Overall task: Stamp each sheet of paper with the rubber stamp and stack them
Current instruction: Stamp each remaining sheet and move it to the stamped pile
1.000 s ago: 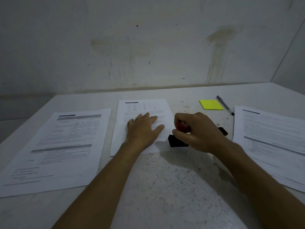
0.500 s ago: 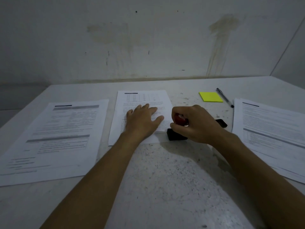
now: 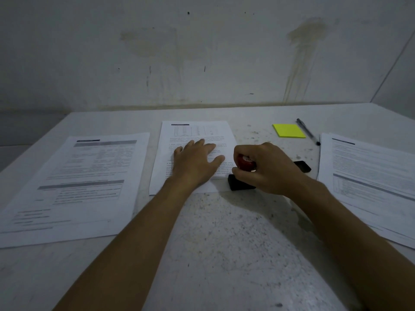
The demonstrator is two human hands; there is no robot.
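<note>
My left hand lies spread flat on the middle sheet; right grip pinches the rubber stamp over the ink pad. Over-inking could smudge.

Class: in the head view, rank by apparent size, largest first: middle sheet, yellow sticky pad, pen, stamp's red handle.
1. middle sheet
2. yellow sticky pad
3. pen, long but thin, so close to the pad
4. red handle, mostly hidden by the right hand

Dim room, stained pale wall, speckled white table against it
</note>
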